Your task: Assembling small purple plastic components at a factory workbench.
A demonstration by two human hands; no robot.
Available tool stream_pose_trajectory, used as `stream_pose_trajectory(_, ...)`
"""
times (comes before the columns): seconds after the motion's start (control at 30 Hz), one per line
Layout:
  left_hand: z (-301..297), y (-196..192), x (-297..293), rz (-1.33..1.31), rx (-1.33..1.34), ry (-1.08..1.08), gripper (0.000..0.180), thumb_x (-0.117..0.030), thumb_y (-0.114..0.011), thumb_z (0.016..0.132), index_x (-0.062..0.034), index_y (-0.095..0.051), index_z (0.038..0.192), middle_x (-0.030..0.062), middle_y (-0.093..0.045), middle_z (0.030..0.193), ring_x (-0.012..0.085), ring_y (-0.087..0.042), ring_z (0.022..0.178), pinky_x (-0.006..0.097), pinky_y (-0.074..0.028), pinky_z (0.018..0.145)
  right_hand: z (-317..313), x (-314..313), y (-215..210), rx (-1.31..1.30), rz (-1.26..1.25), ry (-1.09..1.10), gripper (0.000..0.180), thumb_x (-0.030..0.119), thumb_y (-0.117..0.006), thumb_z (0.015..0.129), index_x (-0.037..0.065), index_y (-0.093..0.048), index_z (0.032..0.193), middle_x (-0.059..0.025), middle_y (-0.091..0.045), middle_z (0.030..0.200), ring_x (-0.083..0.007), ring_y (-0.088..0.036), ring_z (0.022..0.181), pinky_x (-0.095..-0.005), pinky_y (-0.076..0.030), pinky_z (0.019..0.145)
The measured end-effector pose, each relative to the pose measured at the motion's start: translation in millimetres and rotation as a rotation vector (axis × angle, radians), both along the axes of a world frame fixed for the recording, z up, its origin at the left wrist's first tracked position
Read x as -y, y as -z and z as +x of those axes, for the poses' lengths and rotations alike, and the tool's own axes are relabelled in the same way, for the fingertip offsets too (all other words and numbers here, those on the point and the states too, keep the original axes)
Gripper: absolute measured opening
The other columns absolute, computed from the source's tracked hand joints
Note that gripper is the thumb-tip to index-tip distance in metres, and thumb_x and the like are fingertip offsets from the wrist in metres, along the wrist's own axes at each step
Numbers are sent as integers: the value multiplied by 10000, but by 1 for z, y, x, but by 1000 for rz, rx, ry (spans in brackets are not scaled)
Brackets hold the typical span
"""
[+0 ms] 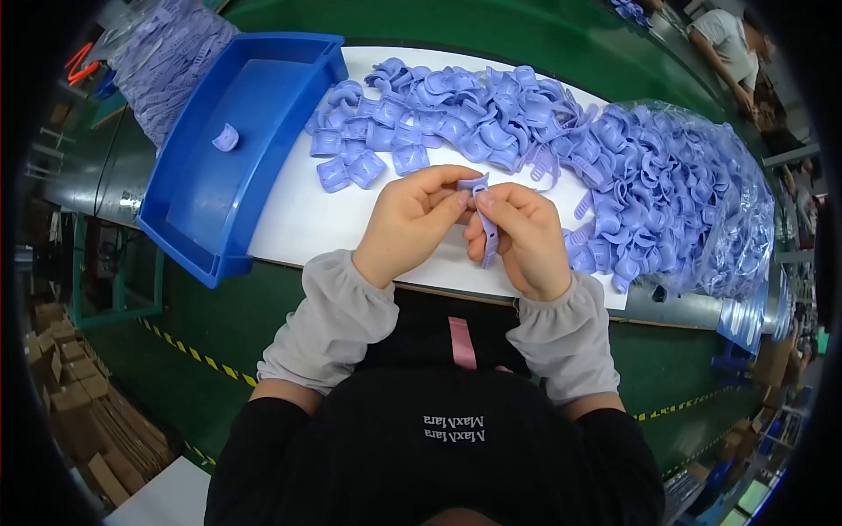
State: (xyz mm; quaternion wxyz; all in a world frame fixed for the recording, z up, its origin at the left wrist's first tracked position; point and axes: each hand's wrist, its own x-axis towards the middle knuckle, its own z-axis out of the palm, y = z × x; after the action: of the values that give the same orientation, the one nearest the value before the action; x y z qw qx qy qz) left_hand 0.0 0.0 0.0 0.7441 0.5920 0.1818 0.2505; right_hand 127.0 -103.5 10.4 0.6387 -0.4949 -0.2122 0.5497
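Both hands meet over the near middle of the white work surface. My left hand is closed, its thumb and fingers pinching a small curved purple plastic piece. In my right hand is a purple slotted strap, which hangs down from the pinch of thumb and finger. The strap's upper end touches the curved piece; fingertips partly hide where they meet. Beyond my hands lies a loose heap of similar curved purple pieces, with a few slotted straps among them.
To the left stands a blue plastic tray with one purple piece in it. Behind it is a clear bag of purple straps. An open plastic bag spilling purple pieces sits at right. Another person is at far right.
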Motion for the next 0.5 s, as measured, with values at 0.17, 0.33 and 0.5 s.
stream_pose_trajectory(0.17, 2, 1, 3, -4, 33, 17, 259, 34, -507, 897, 76, -557, 1148, 88, -625, 895, 115, -608, 783, 240, -503, 710, 2, 2, -3, 11, 11, 30, 164, 128, -557, 895, -32, -590, 904, -107, -610, 685, -167, -571, 509, -265, -465, 484)
stream_pose_trajectory(0.33, 2, 1, 4, -17, 46, 4, 255, 41, -527, 885, 77, -569, 1134, 100, -640, 911, 125, -616, 815, 242, -505, 730, 4, 3, -2, 30, 1, 49, 151, 112, -554, 884, -34, -591, 889, -109, -605, 672, -169, -570, 511, -265, -465, 484)
stream_pose_trajectory(0.5, 0, 2, 2, -30, 47, 30, 261, 40, -552, 873, 76, -578, 1130, 113, -653, 944, 136, -622, 856, 244, -507, 748, 2, 3, 0, 15, 23, 44, 154, 110, -552, 882, -38, -594, 887, -108, -604, 667, -169, -568, 507, -268, -463, 484)
